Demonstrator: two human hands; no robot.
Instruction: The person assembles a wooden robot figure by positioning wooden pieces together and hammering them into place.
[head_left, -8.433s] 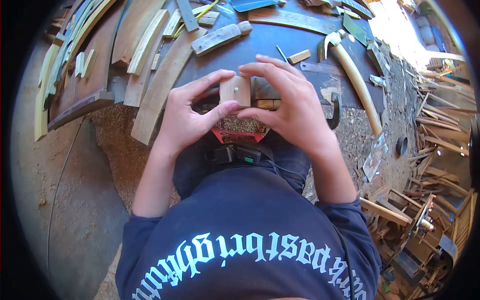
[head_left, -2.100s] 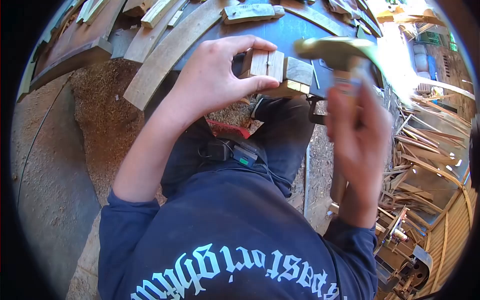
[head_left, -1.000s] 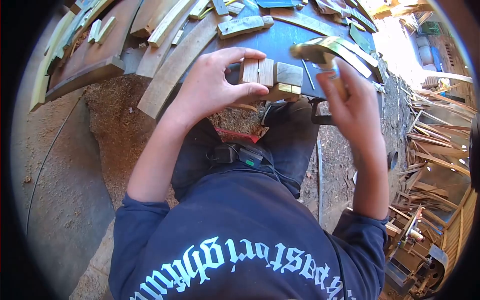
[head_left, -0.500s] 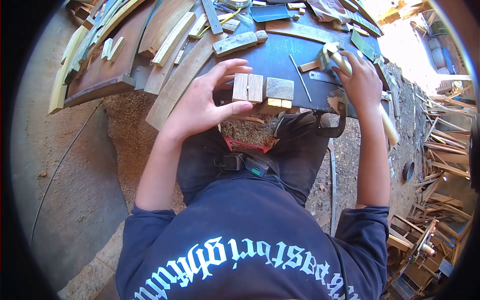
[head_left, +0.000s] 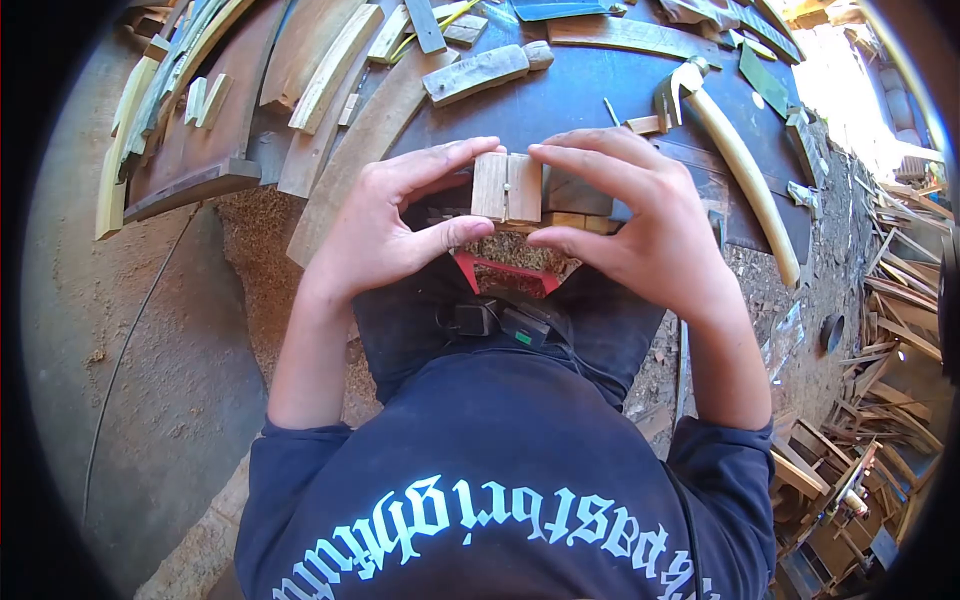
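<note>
Wooden block [head_left: 496, 190] — held midway, left hand [head_left: 385, 215] one side, right hand [head_left: 645, 200] opposite

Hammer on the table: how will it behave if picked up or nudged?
The hammer is probably head-heavy: its metal-looking head sits at one end of a long handle. The handle looks wooden, so likely stiff. Nudged, it would more likely swivel than roll, given the claw on the head.
</note>
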